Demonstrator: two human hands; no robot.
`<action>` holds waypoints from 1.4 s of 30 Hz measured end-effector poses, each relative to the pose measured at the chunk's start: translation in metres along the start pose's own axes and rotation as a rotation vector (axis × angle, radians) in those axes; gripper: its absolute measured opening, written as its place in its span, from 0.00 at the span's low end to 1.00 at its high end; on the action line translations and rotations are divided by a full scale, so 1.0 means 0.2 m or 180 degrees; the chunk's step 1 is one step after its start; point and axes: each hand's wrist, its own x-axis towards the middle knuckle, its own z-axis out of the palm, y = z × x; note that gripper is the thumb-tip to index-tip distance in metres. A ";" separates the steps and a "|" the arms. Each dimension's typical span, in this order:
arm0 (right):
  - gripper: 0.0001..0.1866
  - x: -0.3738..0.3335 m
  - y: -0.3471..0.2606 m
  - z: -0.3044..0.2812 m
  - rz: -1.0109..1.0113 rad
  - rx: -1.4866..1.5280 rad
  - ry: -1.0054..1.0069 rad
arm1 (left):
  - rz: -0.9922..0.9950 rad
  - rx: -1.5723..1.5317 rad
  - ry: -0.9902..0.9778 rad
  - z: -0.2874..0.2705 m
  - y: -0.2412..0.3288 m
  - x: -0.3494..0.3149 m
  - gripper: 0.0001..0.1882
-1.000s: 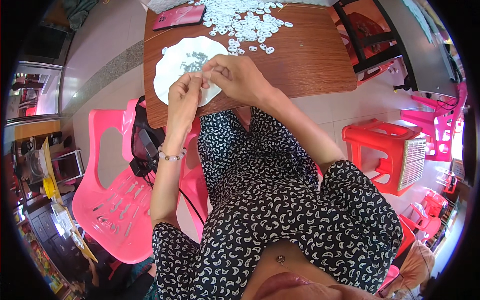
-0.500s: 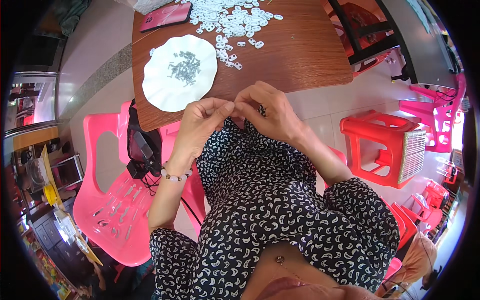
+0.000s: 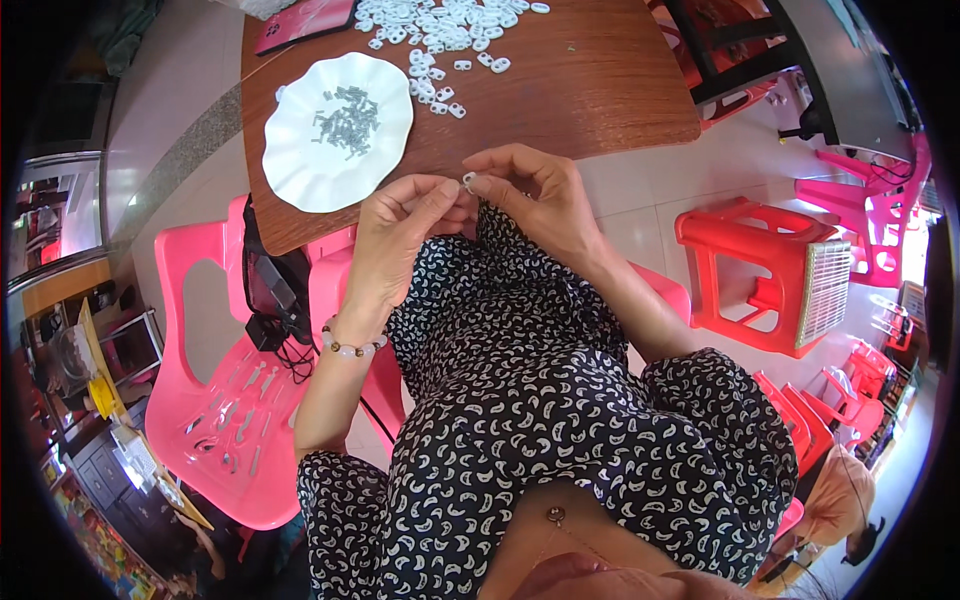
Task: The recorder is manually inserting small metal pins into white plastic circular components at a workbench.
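My left hand [image 3: 410, 222] and my right hand [image 3: 545, 205] meet above my lap, just off the table's near edge. Between the right thumb and forefinger sits a small white oval plastic piece [image 3: 469, 178], its upper end showing. The left thumb and forefinger are pinched together right beside it; whatever they hold is too small or hidden to make out. On the table, a white wavy-rimmed plate [image 3: 300, 172] bears a heap of small grey pin-like pieces [image 3: 346, 122]. Many similar white oval pieces [image 3: 450, 28], with holes in them, lie scattered beyond the plate.
The brown wooden table [image 3: 570, 90] spans the upper middle. A pink phone [image 3: 300, 24] lies at its far left. A pink chair [image 3: 225, 410] with a black bag [image 3: 275, 285] and cables stands to my left. Red stools [image 3: 760, 265] stand on the right.
The white oval piece now shows between my right fingertips, where it was hidden before. Both hands have shifted slightly up in the picture; table and plate have slid up and left with the view.
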 end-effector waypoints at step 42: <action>0.07 -0.06 -0.01 -0.12 0.0386 0.0821 -0.0291 | 0.0186 0.0704 -0.0154 0.08 -0.03 -0.01 0.09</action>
